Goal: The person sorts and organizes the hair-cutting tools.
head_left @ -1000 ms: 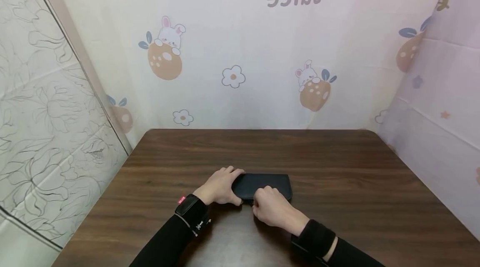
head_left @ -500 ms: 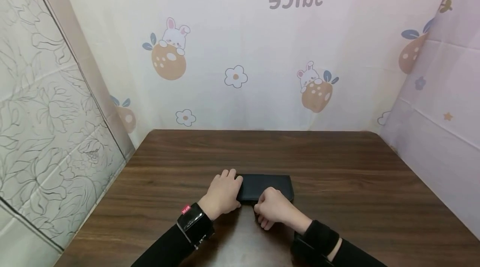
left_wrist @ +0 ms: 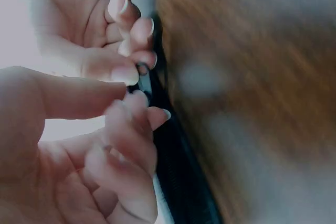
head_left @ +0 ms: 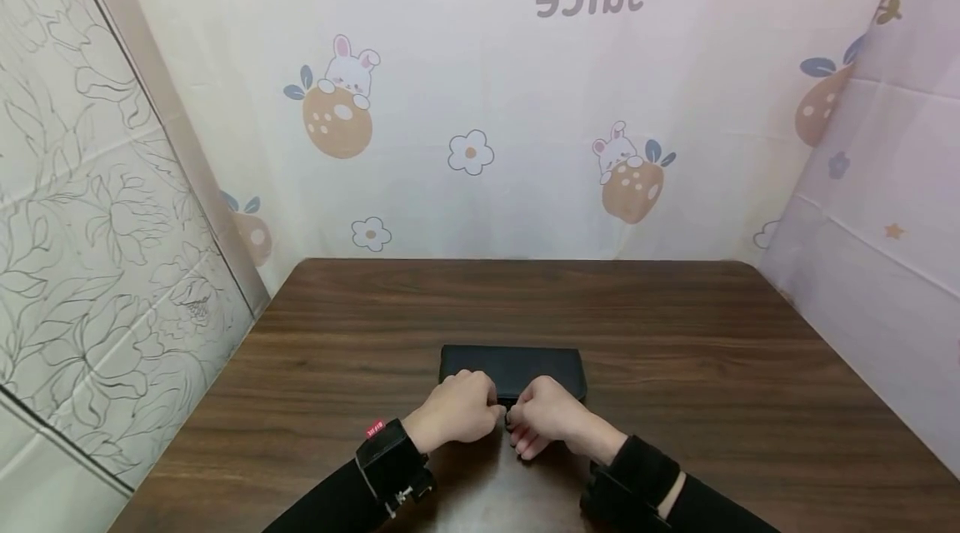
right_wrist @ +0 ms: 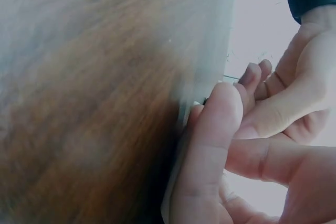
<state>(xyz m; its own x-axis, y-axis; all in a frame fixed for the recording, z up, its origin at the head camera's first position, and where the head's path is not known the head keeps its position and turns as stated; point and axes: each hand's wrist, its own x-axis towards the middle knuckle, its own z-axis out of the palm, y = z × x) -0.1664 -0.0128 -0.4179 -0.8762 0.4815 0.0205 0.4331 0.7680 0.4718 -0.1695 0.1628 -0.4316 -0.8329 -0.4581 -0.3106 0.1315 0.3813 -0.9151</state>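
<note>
A flat black zip wallet (head_left: 517, 362) lies on the brown wooden table, its long zipped edge towards me. My left hand (head_left: 459, 410) is at the middle of that edge, thumb and fingertips pinching it. Close beside it, my right hand (head_left: 553, 415) has its fingers curled at the same spot. The left wrist view shows the small zipper pull (left_wrist: 142, 68) at the right hand's thumb and fingertips, with the dark zipper (left_wrist: 181, 171) running down past my left fingers. In the right wrist view, my fingers cover most of the wallet's edge.
Wood-grain table (head_left: 360, 308) surrounds the wallet on all sides. A pale printed curtain (head_left: 465, 58) hangs behind the table's far edge, with more patterned cloth (head_left: 885, 208) on the right and a floral panel (head_left: 97, 225) on the left. Black bands sit on both wrists.
My left hand has left the wallet's left end and come right and nearer to me, beside my right hand at the front edge. The right hand has stayed nearly in place.
</note>
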